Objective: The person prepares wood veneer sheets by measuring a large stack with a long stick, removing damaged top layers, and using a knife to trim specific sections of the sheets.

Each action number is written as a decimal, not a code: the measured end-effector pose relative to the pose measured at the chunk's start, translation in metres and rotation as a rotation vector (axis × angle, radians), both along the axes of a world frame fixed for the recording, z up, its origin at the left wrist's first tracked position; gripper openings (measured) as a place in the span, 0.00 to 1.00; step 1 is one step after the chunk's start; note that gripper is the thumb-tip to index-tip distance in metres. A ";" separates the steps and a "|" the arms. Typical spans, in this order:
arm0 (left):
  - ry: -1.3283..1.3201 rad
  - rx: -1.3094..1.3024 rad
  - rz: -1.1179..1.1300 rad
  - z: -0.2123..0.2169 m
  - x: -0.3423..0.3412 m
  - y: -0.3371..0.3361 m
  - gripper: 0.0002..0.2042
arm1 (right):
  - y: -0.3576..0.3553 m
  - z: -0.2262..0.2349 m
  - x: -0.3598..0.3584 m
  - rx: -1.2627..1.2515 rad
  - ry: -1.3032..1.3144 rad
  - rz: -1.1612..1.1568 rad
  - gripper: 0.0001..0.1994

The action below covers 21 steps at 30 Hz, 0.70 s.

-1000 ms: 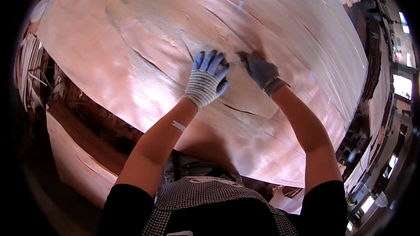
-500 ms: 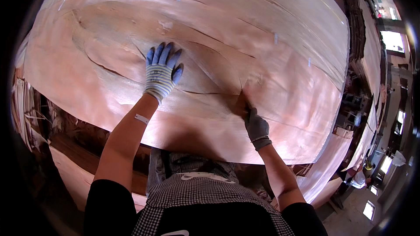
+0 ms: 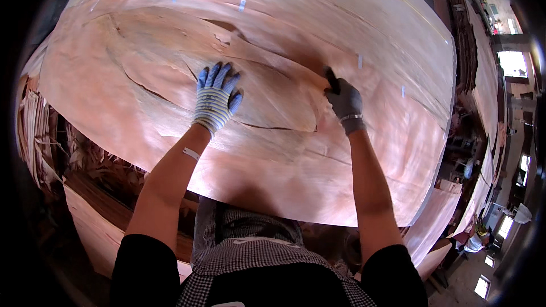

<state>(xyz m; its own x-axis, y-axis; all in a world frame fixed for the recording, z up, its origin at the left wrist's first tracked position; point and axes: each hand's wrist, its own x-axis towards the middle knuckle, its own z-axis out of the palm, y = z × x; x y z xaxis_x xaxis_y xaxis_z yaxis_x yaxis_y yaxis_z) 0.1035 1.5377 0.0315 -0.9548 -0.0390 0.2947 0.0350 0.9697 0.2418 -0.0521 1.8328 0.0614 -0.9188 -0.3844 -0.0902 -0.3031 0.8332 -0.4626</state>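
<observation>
A large pinkish-tan wood veneer sheet lies spread in front of me, with long cracks and a darker, loose-edged area in its middle. My left hand, in a blue-and-white striped glove, rests flat on that area with its fingers spread. To the right, my right hand in a dark grey glove is closed around a black-handled tool. The handle points up and away from me; its working end is blurred and I cannot make out its kind. Beside this hand, a raised veneer edge casts a shadow.
Small pale tape strips dot the far part of the sheet. Torn veneer scraps lie below its left edge, beside stacked sheets. More veneer stacks stand on the right. A person is far off at the lower right.
My right hand has moved up and away from me with the tool, from the crack's near end to the far side of the darker area. The left hand stays flat on the sheet.
</observation>
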 end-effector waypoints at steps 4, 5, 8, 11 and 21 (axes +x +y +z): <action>-0.077 -0.082 0.050 -0.002 0.005 -0.003 0.25 | -0.029 0.054 0.087 -0.174 0.019 0.288 0.10; -0.108 -0.122 0.079 -0.003 0.010 -0.006 0.24 | -0.035 0.071 0.108 -0.212 -0.436 0.556 0.13; -0.055 0.516 0.012 -0.002 0.012 -0.004 0.27 | -0.055 0.086 0.141 -0.294 -0.837 0.412 0.13; 0.039 0.183 0.071 0.012 0.016 -0.014 0.30 | -0.060 0.023 0.124 -0.274 -0.118 0.261 0.09; -0.189 -0.121 -0.153 0.004 0.152 -0.076 0.29 | -0.092 -0.001 0.128 0.118 0.087 0.176 0.08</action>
<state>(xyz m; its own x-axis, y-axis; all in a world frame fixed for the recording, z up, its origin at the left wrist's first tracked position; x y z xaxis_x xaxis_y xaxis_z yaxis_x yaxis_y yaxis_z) 0.2555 1.4613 0.0357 -0.9854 0.1346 0.1044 0.1487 0.9788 0.1411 0.0758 1.7404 0.0600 -0.8448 -0.5309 -0.0670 -0.4831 0.8106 -0.3311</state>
